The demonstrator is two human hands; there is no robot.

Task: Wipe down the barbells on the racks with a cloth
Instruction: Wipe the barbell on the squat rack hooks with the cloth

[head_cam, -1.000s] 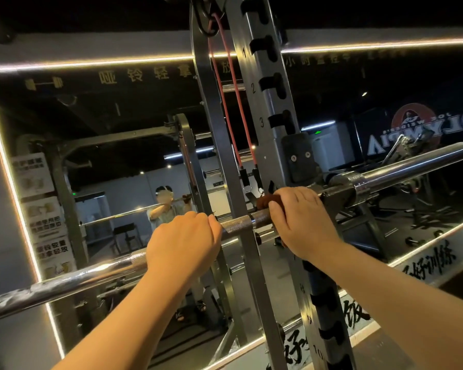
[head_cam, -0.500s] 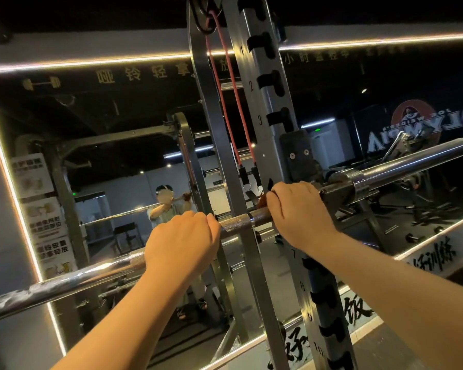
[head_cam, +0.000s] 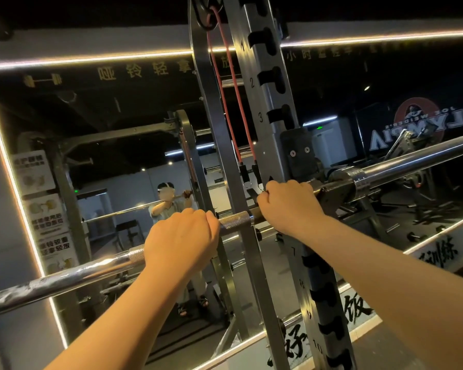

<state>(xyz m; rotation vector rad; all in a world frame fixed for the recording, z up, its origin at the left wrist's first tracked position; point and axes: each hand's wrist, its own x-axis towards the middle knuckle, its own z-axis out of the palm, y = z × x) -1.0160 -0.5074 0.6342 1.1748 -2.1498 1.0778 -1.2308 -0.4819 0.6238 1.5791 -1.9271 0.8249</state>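
A steel barbell (head_cam: 64, 279) runs from the lower left up to its thick sleeve (head_cam: 412, 158) at the right and rests in the rack's black hook (head_cam: 297, 156). My left hand (head_cam: 182, 241) grips the knurled shaft from above. My right hand (head_cam: 289, 206) is curled round the shaft just left of the hook, close to the sleeve collar. A thin brown edge of the cloth (head_cam: 255, 219) shows at that hand's left side; the rest of the cloth is hidden under the fingers.
The numbered grey rack upright (head_cam: 267, 84) stands right behind the bar. A red resistance band (head_cam: 225, 97) hangs beside it. A wall mirror (head_cam: 118, 156) behind reflects the rack, the bar and a person. Gym machines (head_cam: 412, 188) show in the mirror's right half.
My right hand has slid to the right along the bar, toward the hook and sleeve collar. My left hand keeps its grip in the same place.
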